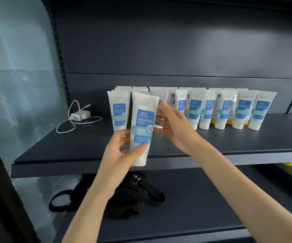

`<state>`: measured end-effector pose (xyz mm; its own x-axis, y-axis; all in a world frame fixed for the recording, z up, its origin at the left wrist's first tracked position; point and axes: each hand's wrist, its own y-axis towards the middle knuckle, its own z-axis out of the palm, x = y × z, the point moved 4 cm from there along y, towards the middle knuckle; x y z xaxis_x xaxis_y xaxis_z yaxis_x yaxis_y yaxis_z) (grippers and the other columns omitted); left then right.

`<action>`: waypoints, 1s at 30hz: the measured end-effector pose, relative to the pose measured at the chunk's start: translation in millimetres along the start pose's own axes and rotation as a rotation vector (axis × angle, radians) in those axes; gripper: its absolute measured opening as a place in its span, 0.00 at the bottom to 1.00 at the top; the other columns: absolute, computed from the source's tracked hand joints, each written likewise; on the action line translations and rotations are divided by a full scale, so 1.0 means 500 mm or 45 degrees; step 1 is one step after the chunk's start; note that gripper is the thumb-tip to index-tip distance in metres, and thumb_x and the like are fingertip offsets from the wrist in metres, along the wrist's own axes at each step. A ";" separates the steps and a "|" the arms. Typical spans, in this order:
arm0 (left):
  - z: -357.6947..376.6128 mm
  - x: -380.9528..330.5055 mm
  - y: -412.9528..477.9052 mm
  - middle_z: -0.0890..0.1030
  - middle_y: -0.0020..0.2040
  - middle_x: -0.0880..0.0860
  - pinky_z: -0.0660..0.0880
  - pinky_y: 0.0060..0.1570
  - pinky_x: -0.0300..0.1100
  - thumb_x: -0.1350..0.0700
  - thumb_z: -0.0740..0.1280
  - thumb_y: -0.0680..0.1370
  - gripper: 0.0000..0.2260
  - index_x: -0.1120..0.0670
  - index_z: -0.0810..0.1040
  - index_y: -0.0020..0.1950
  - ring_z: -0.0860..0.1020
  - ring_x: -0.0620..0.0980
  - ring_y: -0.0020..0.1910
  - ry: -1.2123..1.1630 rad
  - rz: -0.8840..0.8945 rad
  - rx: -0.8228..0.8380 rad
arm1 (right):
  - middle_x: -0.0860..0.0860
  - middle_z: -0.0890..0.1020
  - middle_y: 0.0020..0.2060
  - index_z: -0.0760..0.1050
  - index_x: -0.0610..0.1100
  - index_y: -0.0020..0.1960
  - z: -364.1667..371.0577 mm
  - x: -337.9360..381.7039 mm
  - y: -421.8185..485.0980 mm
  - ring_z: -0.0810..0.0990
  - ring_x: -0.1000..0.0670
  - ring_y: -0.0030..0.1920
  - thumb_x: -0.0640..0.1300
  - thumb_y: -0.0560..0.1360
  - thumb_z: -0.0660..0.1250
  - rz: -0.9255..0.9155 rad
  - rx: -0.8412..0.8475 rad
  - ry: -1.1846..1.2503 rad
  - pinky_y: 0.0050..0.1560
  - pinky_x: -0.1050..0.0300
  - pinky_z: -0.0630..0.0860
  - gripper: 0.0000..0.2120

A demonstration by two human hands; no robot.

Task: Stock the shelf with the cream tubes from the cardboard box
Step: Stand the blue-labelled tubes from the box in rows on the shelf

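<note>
Here, a cream tube (142, 127) is gripped cap-down by the left hand (122, 153) just in front of the shelf (63, 151), label (145, 118) outward, likely for joining the row (194, 109) on the shelf. The right hand (174, 123) is held spread at that row, seemingly steadying it; "控" is read on the label.

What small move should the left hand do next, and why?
Probably stand the tube in the front-row gap on the shelf: the left hand grips it upright, cap down, and the open right hand hovers at that gap.
</note>
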<state>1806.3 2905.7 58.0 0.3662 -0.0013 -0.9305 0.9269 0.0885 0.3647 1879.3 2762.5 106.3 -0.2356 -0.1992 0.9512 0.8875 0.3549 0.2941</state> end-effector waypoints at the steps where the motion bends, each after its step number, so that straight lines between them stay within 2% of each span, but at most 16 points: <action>1: 0.004 -0.001 0.000 0.83 0.50 0.42 0.76 0.37 0.32 0.57 0.72 0.72 0.14 0.46 0.74 0.54 0.82 0.42 0.47 0.027 0.030 0.002 | 0.48 0.83 0.51 0.73 0.38 0.62 0.002 0.000 -0.011 0.82 0.51 0.50 0.59 0.73 0.60 -0.002 0.010 0.030 0.54 0.52 0.79 0.29; 4: 0.012 -0.002 -0.002 0.82 0.50 0.41 0.75 0.39 0.30 0.58 0.73 0.71 0.15 0.47 0.74 0.54 0.81 0.42 0.47 0.109 0.121 0.005 | 0.46 0.81 0.53 0.71 0.37 0.62 0.003 -0.006 -0.036 0.80 0.48 0.52 0.54 0.74 0.62 -0.029 0.006 0.188 0.57 0.48 0.77 0.24; 6: 0.021 -0.001 -0.004 0.82 0.50 0.41 0.75 0.40 0.31 0.57 0.73 0.71 0.15 0.47 0.74 0.54 0.81 0.42 0.47 0.163 0.178 0.007 | 0.46 0.81 0.52 0.73 0.39 0.60 0.006 -0.008 -0.044 0.80 0.47 0.52 0.51 0.75 0.62 -0.059 -0.005 0.292 0.57 0.49 0.76 0.19; 9: 0.037 0.001 -0.006 0.81 0.50 0.40 0.75 0.38 0.29 0.56 0.73 0.72 0.15 0.46 0.73 0.55 0.80 0.37 0.47 0.236 0.245 -0.021 | 0.45 0.81 0.54 0.72 0.39 0.61 0.009 -0.008 -0.043 0.80 0.47 0.54 0.49 0.77 0.60 -0.085 -0.038 0.350 0.57 0.51 0.76 0.18; 11: 0.042 0.004 -0.002 0.80 0.52 0.39 0.77 0.41 0.32 0.50 0.72 0.72 0.15 0.42 0.72 0.55 0.79 0.35 0.48 0.373 0.241 -0.041 | 0.42 0.79 0.58 0.71 0.37 0.64 0.009 -0.013 -0.035 0.78 0.44 0.58 0.48 0.79 0.58 -0.068 -0.082 0.381 0.60 0.48 0.75 0.19; 13: 0.040 0.010 0.002 0.79 0.54 0.36 0.78 0.49 0.43 0.41 0.68 0.71 0.17 0.40 0.70 0.59 0.78 0.35 0.50 0.590 0.205 -0.028 | 0.39 0.77 0.61 0.70 0.35 0.66 0.002 -0.023 -0.020 0.77 0.43 0.60 0.47 0.81 0.55 -0.032 -0.141 0.394 0.61 0.47 0.74 0.20; 14: 0.035 0.013 0.002 0.78 0.57 0.36 0.77 0.51 0.45 0.36 0.64 0.70 0.21 0.40 0.70 0.61 0.77 0.37 0.54 0.737 0.211 -0.034 | 0.38 0.76 0.62 0.69 0.34 0.66 -0.005 -0.027 -0.009 0.77 0.43 0.59 0.46 0.81 0.55 -0.019 -0.177 0.389 0.61 0.47 0.75 0.20; 16: 0.017 0.013 -0.001 0.77 0.60 0.39 0.75 0.48 0.43 0.31 0.57 0.71 0.28 0.44 0.69 0.66 0.75 0.41 0.58 1.071 0.298 -0.123 | 0.39 0.78 0.59 0.70 0.33 0.64 -0.026 -0.028 0.018 0.77 0.44 0.57 0.46 0.81 0.55 -0.024 -0.249 0.374 0.61 0.47 0.74 0.19; 17: 0.007 0.012 -0.003 0.77 0.61 0.42 0.74 0.48 0.44 0.30 0.54 0.72 0.30 0.47 0.70 0.67 0.75 0.44 0.60 1.214 0.350 -0.173 | 0.42 0.79 0.56 0.71 0.34 0.61 -0.039 -0.025 0.033 0.78 0.45 0.55 0.46 0.82 0.55 -0.041 -0.284 0.346 0.61 0.48 0.74 0.17; 19: -0.011 0.018 -0.002 0.77 0.64 0.49 0.72 0.58 0.50 0.32 0.48 0.74 0.34 0.52 0.69 0.70 0.73 0.50 0.64 1.404 0.365 -0.187 | 0.49 0.81 0.47 0.72 0.40 0.51 -0.065 -0.016 0.067 0.80 0.51 0.50 0.46 0.82 0.56 -0.082 -0.355 0.194 0.55 0.55 0.77 0.11; 21: -0.028 0.032 0.005 0.72 0.70 0.51 0.62 0.69 0.55 0.32 0.42 0.73 0.37 0.52 0.65 0.73 0.68 0.51 0.70 1.531 0.261 -0.133 | 0.56 0.81 0.39 0.70 0.45 0.44 -0.083 -0.015 0.099 0.80 0.58 0.42 0.48 0.82 0.56 -0.108 -0.429 -0.025 0.42 0.65 0.77 0.11; 22: -0.035 0.041 0.008 0.69 0.72 0.51 0.58 0.71 0.55 0.31 0.40 0.72 0.39 0.51 0.62 0.75 0.65 0.51 0.72 1.582 0.206 -0.108 | 0.57 0.81 0.39 0.70 0.46 0.44 -0.090 -0.021 0.113 0.79 0.59 0.42 0.48 0.82 0.56 -0.121 -0.445 -0.113 0.42 0.65 0.77 0.11; 25: -0.050 0.062 0.011 0.63 0.75 0.48 0.53 0.72 0.54 0.30 0.35 0.69 0.41 0.49 0.56 0.77 0.59 0.49 0.74 1.683 0.138 -0.083 | 0.50 0.79 0.50 0.70 0.43 0.53 -0.100 -0.048 0.146 0.77 0.53 0.52 0.47 0.82 0.55 -0.131 -0.445 -0.221 0.59 0.53 0.76 0.09; 28: -0.061 0.068 0.014 0.62 0.76 0.48 0.52 0.73 0.53 0.28 0.31 0.67 0.44 0.48 0.55 0.77 0.58 0.48 0.75 1.701 0.132 -0.099 | 0.45 0.78 0.57 0.68 0.40 0.62 -0.108 -0.069 0.147 0.77 0.48 0.58 0.48 0.82 0.55 -0.121 -0.455 -0.298 0.61 0.54 0.75 0.14; 30: -0.069 0.069 0.014 0.63 0.75 0.48 0.53 0.72 0.53 0.27 0.27 0.66 0.48 0.49 0.57 0.76 0.59 0.49 0.74 1.673 0.137 -0.124 | 0.42 0.77 0.60 0.66 0.41 0.63 -0.112 -0.085 0.134 0.77 0.45 0.60 0.48 0.80 0.59 -0.090 -0.408 -0.454 0.62 0.50 0.74 0.14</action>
<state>1822.6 2940.4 27.4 0.0343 0.9659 -0.2566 0.8685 0.0982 0.4858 1971.2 2743.4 80.6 -0.3709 0.1327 0.9192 0.9286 0.0417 0.3687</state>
